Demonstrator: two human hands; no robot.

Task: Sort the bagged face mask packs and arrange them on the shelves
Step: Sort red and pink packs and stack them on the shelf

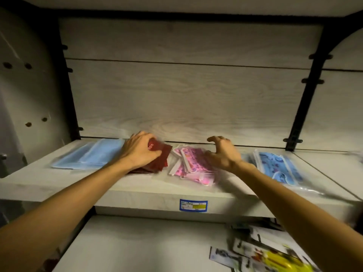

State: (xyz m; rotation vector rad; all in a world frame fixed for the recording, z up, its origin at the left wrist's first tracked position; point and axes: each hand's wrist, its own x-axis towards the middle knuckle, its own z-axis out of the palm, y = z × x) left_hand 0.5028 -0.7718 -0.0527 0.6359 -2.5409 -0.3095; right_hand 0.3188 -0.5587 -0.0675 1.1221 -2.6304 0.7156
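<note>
While both bare arms reach in from the bottom edge, the scene lists as follows.

Left hand: the left hand [141, 149] lies on the dark red packs [161, 156], fingers curled over their far edge and thumb against the near side, grasping them.

Dark red packs: a small stack on the upper shelf [137, 191], mostly hidden under the hand; only the right part and a strip of white lettering show, too small to read.

Right hand: the right hand [223, 154] hovers over the right edge of the pink packs [191, 165], fingers spread and loosely bent, holding nothing; whether the fingertips touch the plastic cannot be told because of blur.

Pink packs: clear bags of pink patterned masks, fanned and overlapping, just right of the red stack, near the middle of the shelf.

Light blue packs: the light blue packs [89, 156] lie flat at the left of the shelf, their right end hidden behind the left hand.

Blue patterned packs: the blue patterned packs [279, 167] lie at the right, partly covered by the right forearm; the print is smeared.

Shelf label: a blue-bordered label [193, 205] is on the shelf's front edge, its text illegible.

Lower shelf: the lower shelf [137, 246] carries carded goods [261, 256] at the bottom right, blurred and cut off by the frame edge; what they are cannot be made out.
</note>
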